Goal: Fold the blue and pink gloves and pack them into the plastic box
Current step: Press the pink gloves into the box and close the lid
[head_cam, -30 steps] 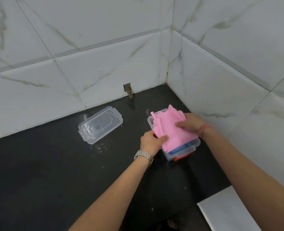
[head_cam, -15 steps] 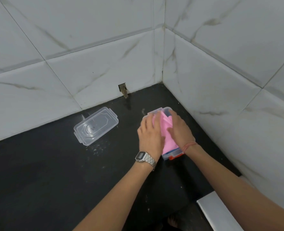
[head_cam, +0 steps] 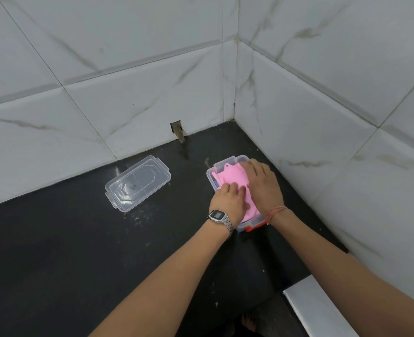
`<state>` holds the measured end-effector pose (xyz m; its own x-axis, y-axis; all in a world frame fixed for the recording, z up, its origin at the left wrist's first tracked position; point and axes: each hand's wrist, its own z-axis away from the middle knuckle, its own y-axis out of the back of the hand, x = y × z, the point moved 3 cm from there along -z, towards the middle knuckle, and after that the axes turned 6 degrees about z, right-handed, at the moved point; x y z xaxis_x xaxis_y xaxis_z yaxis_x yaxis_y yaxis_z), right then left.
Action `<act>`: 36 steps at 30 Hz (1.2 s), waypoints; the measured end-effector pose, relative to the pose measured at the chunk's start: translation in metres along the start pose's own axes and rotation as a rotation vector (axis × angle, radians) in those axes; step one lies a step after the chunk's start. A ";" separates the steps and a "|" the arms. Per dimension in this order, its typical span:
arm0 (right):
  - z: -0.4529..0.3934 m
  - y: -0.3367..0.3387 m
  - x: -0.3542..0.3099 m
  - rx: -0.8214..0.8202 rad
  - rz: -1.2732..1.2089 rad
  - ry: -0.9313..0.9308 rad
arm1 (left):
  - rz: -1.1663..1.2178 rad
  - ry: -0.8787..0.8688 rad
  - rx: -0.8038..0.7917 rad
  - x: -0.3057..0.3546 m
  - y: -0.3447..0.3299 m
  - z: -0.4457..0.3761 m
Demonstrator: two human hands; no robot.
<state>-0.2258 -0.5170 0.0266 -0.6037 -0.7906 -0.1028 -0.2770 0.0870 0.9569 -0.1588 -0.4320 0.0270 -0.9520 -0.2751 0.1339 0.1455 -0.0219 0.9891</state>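
One plastic box [head_cam: 210, 175] sits on the black counter [head_cam: 55, 251], one clear lid [head_cam: 138, 183] well to its left. One pink glove [head_cam: 232, 177] lies inside the box over a sliver of blue glove [head_cam: 216, 184]. Two hands on it: left hand [head_cam: 229, 203] and right hand [head_cam: 263, 186] both press flat, fingers fairly straight, gripping nothing.

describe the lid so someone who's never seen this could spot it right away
Start at the black counter that runs into the tiled corner. The lid lies flat on it near the back wall, left of the box both hands press into. It is clear, shallow and holds nothing, with no pink glove inside.
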 end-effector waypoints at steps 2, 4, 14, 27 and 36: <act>0.002 0.009 -0.003 0.047 0.051 0.022 | -0.050 0.024 -0.043 0.002 -0.004 -0.002; 0.007 0.013 -0.006 0.067 0.061 0.092 | -0.100 0.046 -0.071 0.004 -0.007 -0.004; 0.017 -0.001 -0.004 -0.286 0.219 0.096 | -0.088 0.096 -0.165 0.009 -0.006 -0.014; -0.014 -0.012 -0.012 -0.472 0.194 0.023 | -0.335 0.089 -0.363 0.009 -0.016 -0.026; -0.027 -0.023 -0.018 -0.591 0.293 0.001 | -0.410 0.067 -0.475 0.008 -0.019 -0.029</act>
<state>-0.1886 -0.5214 0.0141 -0.5907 -0.7855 0.1847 0.3562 -0.0485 0.9331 -0.1613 -0.4613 0.0074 -0.9391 -0.2129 -0.2697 -0.1096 -0.5584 0.8223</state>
